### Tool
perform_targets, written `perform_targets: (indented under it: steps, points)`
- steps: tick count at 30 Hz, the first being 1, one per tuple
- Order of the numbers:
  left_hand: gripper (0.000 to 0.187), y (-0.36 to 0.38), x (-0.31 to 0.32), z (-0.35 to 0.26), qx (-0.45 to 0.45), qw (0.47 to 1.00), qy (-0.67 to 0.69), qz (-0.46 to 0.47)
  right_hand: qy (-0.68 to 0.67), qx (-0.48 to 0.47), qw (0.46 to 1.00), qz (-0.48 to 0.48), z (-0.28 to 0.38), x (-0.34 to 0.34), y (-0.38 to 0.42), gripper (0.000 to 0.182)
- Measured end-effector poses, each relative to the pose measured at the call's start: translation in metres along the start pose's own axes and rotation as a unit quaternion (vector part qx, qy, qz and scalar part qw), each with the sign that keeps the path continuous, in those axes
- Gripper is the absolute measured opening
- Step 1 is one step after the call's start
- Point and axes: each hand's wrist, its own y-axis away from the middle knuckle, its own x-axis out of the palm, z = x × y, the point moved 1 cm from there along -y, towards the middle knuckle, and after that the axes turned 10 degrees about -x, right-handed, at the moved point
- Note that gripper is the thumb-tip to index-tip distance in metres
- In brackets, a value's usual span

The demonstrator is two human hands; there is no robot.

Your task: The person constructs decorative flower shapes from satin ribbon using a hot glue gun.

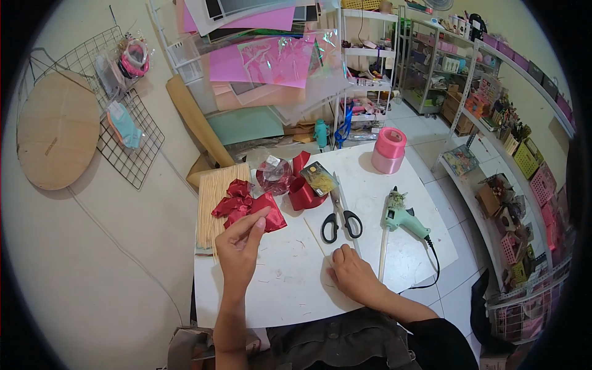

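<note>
My left hand point(237, 250) is raised over the table's left side, thumb and forefinger in a pinch. Its fingertips overlap a flat piece of red satin ribbon point(272, 214) in my view, and what they grip is hidden. Beside it, folded red satin pieces point(234, 202) lie on a bundle of thin wooden sticks point(213, 216). My right hand point(354, 272) rests low on the white tabletop with curled fingers closed on the near end of a thin wooden stick point(316, 236). Black-handled scissors point(330, 228) lie just beyond that hand.
A red ribbon roll point(305, 194), a clear-wrapped roll point(274, 176) and a small card-like pack point(319, 179) sit at the back. Pink ribbon rolls point(388, 154) stand at the back right. A mint glue gun point(404, 217) with a black cord lies at the right.
</note>
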Motion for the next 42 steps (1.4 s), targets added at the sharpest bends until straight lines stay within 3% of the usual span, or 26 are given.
perform_targets:
  steps: [5,9,12,15,17,18,19,20,22,25,26,28,29,30,32,33,34,35,36,38,40,42]
  points:
    - [0.02,0.003,0.002,-0.004,0.001,1.0,-0.025,-0.012,0.132,-0.003,0.991,-0.005,0.002,0.008,-0.001,0.012]
    - [0.02,0.001,0.0,0.0,0.03,0.998,-0.045,-0.038,0.164,0.014,0.986,-0.007,0.005,0.013,-0.005,0.012]
    - [0.021,0.0,0.0,-0.002,0.025,0.998,-0.03,-0.053,0.129,0.019,0.991,0.021,0.005,0.01,-0.01,0.012]
    - [0.021,0.0,-0.002,-0.003,0.013,0.998,-0.012,-0.063,0.058,0.016,0.998,-0.024,-0.001,0.012,-0.011,0.013]
    - [0.021,0.0,-0.003,-0.004,0.007,0.998,-0.009,-0.067,-0.039,-0.035,0.985,-0.164,-0.006,0.005,-0.013,0.009]
    - [0.021,-0.001,-0.002,-0.004,0.015,0.997,-0.006,-0.071,-0.039,-0.037,0.985,-0.162,-0.005,-0.004,-0.014,0.009]
    - [0.02,-0.001,-0.002,-0.003,0.024,0.997,-0.003,-0.075,-0.24,0.047,0.961,-0.127,0.0,-0.018,-0.014,0.009]
    - [0.02,-0.001,-0.002,-0.003,0.024,0.997,-0.002,-0.078,-0.428,0.129,0.89,-0.085,0.003,-0.027,-0.012,0.009]
    - [0.024,-0.002,-0.002,-0.001,0.028,0.997,-0.019,-0.072,-0.468,0.115,0.87,-0.106,0.002,-0.03,-0.009,0.012]
    - [0.031,0.0,-0.004,-0.006,0.007,0.998,0.0,-0.066,-0.723,0.145,0.667,-0.107,-0.003,-0.032,-0.004,0.009]
    - [0.031,-0.001,-0.004,-0.004,0.008,0.998,0.0,-0.068,-0.723,0.144,0.667,-0.105,-0.007,-0.035,-0.002,0.009]
    - [0.035,-0.002,-0.004,-0.001,0.002,0.998,0.002,-0.057,-0.834,0.164,0.526,-0.034,-0.015,-0.039,0.002,0.013]
    - [0.035,-0.002,-0.004,-0.001,0.002,0.998,0.002,-0.059,-0.853,0.182,0.488,-0.027,-0.016,-0.042,0.005,0.018]
    - [0.034,-0.002,-0.004,-0.001,-0.004,0.999,0.007,-0.053,-0.853,0.181,0.489,-0.025,-0.016,-0.047,0.007,0.018]
    - [0.034,-0.002,-0.005,-0.002,-0.009,0.999,0.01,-0.048,-0.814,0.212,0.538,0.046,-0.015,-0.058,0.008,0.018]
    - [0.033,-0.001,-0.005,-0.002,-0.015,0.999,0.006,-0.042,-0.735,0.191,0.646,0.076,-0.021,-0.065,0.007,0.019]
    - [0.033,-0.002,-0.005,-0.002,-0.019,0.999,0.002,-0.037,-0.514,0.128,0.845,0.078,-0.026,-0.078,0.004,0.019]
    - [0.033,-0.002,-0.005,-0.002,-0.018,0.999,0.002,-0.036,-0.348,0.079,0.933,0.052,-0.038,-0.088,-0.002,0.018]
    - [0.034,-0.003,-0.005,0.0,-0.014,0.999,0.009,-0.042,-0.168,0.028,0.985,0.024,-0.047,-0.098,-0.009,0.017]
    - [0.035,-0.003,-0.005,0.0,-0.01,0.999,0.013,-0.044,-0.022,0.018,0.996,-0.09,-0.055,-0.118,-0.03,0.016]
    - [0.036,-0.003,-0.004,-0.001,-0.007,0.999,0.009,-0.048,0.148,-0.061,0.973,-0.169,-0.058,-0.134,-0.052,0.014]
    - [0.036,-0.005,-0.004,0.003,-0.003,0.999,0.014,-0.045,0.22,-0.07,0.965,-0.121,-0.059,-0.149,-0.066,0.014]
